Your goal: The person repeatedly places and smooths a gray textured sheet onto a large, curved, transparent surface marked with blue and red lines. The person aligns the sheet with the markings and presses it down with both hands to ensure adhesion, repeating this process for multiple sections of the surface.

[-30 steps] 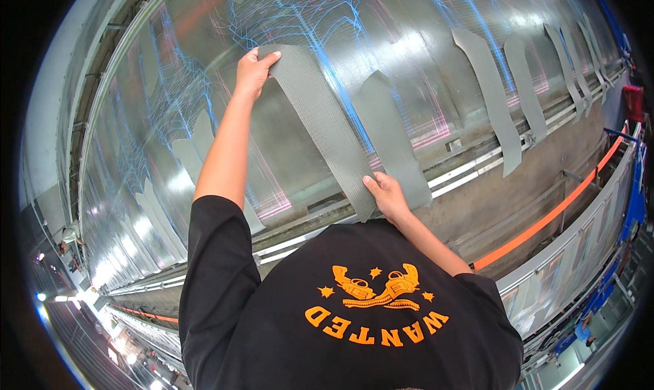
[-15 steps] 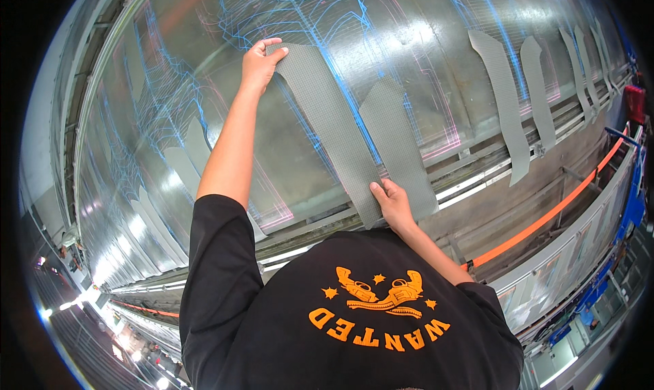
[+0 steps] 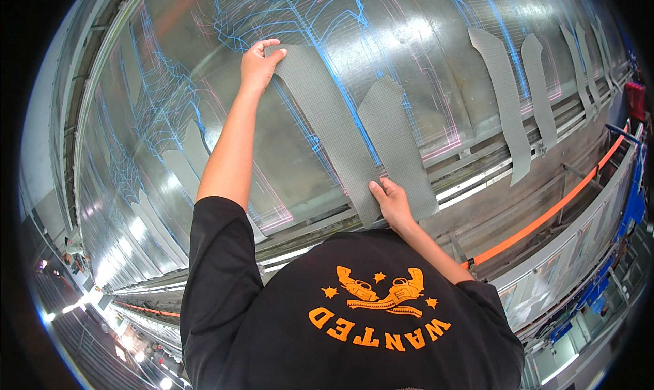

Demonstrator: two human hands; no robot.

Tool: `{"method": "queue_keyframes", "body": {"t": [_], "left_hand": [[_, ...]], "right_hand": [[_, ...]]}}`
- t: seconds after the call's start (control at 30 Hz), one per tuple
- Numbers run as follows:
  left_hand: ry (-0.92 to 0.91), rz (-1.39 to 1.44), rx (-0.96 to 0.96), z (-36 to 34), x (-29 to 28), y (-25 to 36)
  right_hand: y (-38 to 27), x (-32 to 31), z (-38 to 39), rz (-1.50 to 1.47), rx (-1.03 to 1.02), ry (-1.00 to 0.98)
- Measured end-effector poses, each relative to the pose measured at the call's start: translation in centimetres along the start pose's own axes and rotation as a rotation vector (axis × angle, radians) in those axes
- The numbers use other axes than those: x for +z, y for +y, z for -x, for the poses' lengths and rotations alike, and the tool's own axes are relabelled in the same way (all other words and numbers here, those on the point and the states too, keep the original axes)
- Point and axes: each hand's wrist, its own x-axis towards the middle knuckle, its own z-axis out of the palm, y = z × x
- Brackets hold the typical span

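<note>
A long grey strip with a fine grid texture (image 3: 327, 131) lies against the large curved metal surface (image 3: 449, 70), among projected blue and pink lines. My left hand (image 3: 260, 66) pinches its upper left corner between thumb and fingers. My right hand (image 3: 390, 199) holds the lower part, thumb on the strip's face, fingertips partly hidden. A shorter grey piece (image 3: 400, 145), pointed at the top, sits just right of the held strip.
Several grey strips (image 3: 499, 97) hang farther right; others (image 3: 182, 172) are at the left. Below runs a metal rail (image 3: 455, 196) and an orange bar (image 3: 538, 220). Small figures of people appear at far left (image 3: 75, 254) and lower right (image 3: 598, 307).
Since a second ago my left hand has crept slightly upward at the strip's top, and the view has shifted a little. The last half second shows almost no movement.
</note>
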Motion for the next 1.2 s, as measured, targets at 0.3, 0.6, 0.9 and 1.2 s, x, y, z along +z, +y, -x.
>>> {"method": "queue_keyframes", "body": {"t": [0.3, 0.6, 0.9, 1.2], "left_hand": [[-0.016, -0.419, 0.123, -0.1, 0.3, 2.7], [-0.297, -0.738, 0.079, -1.9, 0.6, 5.7], [-0.379, -0.553, 0.078, -2.6, 0.3, 5.4], [-0.330, -0.575, 0.054, -3.0, 0.5, 5.3]], "right_hand": [[-0.7, 0.1, -0.2, -0.021, 0.031, -0.003], [0.3, -0.3, 0.0, -0.004, 0.035, -0.006], [0.8, -1.3, 1.1, 0.250, -0.050, 0.003], [-1.5, -0.2, 1.4, 0.228, -0.035, 0.052]]}}
